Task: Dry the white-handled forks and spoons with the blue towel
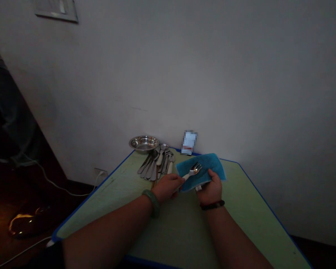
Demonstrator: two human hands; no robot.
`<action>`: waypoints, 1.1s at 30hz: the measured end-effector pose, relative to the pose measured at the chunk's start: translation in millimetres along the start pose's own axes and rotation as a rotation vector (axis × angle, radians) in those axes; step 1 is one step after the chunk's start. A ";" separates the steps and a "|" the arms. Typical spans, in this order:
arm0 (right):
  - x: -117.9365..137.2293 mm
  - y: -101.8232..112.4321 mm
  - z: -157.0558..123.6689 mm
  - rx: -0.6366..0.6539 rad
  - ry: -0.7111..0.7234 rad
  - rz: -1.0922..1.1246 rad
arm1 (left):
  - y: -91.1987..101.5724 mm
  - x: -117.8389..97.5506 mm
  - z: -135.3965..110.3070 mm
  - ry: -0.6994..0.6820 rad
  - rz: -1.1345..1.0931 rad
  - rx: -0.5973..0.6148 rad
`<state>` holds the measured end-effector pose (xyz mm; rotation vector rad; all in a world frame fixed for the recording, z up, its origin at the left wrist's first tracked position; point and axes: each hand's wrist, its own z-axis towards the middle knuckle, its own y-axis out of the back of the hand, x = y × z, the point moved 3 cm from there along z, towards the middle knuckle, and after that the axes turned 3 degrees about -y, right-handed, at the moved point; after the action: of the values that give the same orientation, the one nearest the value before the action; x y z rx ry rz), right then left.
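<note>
Between the fingers of my left hand point(169, 185) is the pale handle of a fork point(195, 170), its metal tines pointing to the upper right. My right hand point(211, 188) grips a blue cloth point(211, 164) from below, thumb on top. The fork's head lies over the cloth; whether it touches cannot be told. Just beyond my left hand lies a pile of cutlery point(149, 170), spoons and forks, some with white handles and some all metal. A thin brown stick, perhaps a chopstick, is partly hidden by my left hand.
A shiny metal bowl point(144, 144) stands at the table's back left corner. A phone with a blurred screen point(189, 142) leans against the wall. The green table point(249, 220) has a blue edge. A white cable point(70, 192) runs to a wall socket at the left.
</note>
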<state>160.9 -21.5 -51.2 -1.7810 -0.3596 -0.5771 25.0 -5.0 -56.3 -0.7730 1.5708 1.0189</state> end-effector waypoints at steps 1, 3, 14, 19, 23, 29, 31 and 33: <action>-0.2 0.8 0.8 0.005 -0.001 -0.003 | 0.2 -0.3 0.1 -0.003 0.007 -0.004; 0.1 1.1 1.4 0.008 0.010 -0.001 | 0.6 -0.7 0.4 -0.009 0.033 -0.011; 0.0 -4.5 -3.6 -0.060 -0.012 0.001 | 0.5 1.4 3.0 -0.066 0.066 -0.045; 0.2 -1.9 -0.5 -0.040 0.015 -0.002 | 0.6 2.0 3.3 -0.060 0.067 -0.057; 0.3 -5.2 -4.3 -0.050 -0.040 -0.015 | 1.2 1.7 3.7 -0.048 0.080 -0.054; 1.5 -4.3 -3.7 -0.032 0.012 -0.022 | 1.3 1.2 3.3 -0.029 0.071 -0.045; 2.3 -2.5 -2.3 -0.058 0.032 -0.005 | 1.1 1.4 2.9 -0.027 0.053 -0.047; 3.0 -1.0 -1.2 -0.080 0.046 0.012 | 0.5 1.7 2.6 -0.023 0.033 -0.045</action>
<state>162.6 -22.6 -48.5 -1.8417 -0.2971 -0.6303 25.2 -2.4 -58.0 -0.7651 1.5499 1.0871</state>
